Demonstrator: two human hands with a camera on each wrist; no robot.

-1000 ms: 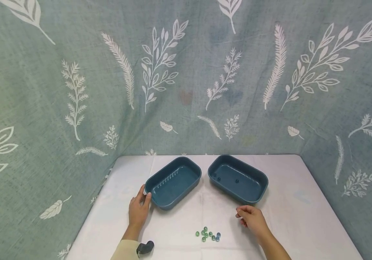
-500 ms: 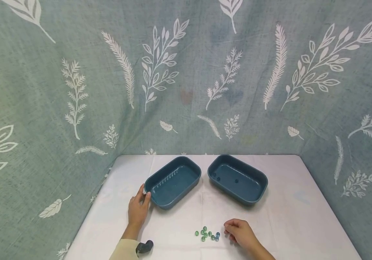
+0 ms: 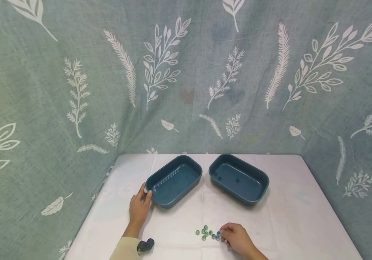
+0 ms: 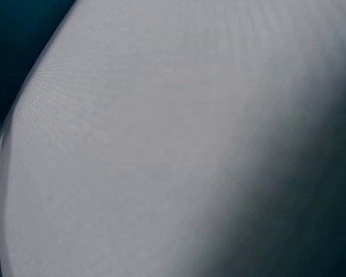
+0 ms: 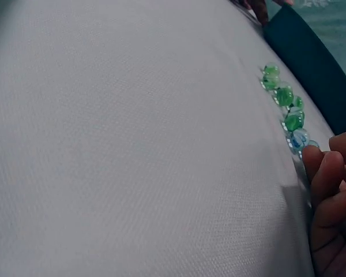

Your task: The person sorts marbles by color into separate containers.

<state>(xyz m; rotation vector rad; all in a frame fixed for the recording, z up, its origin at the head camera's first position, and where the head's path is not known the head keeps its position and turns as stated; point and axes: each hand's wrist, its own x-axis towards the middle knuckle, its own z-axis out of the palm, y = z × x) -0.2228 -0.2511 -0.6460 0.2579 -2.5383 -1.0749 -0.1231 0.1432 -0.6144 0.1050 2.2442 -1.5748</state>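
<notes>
My left hand rests at the near left corner of the left teal bin, its thumb and forefinger touching the rim. That bin has no marbles in it. In front of me several green glass marbles lie in a loose cluster, with two blue marbles at its right side. Beside the blue ones is my right hand, fingers loosely bent and fingertips right at them. The right wrist view shows these fingertips close to a blue-streaked marble, nothing pinched between them.
A second teal bin stands at the back right with three dark-looking marbles inside. A black wrist strap piece sits by the left sleeve. White cloth covers the table, and a leaf-patterned curtain hangs around it.
My right hand has moved from beside the right bin toward me and leftward, down to the blue marbles. My left hand has stayed at its bin.
</notes>
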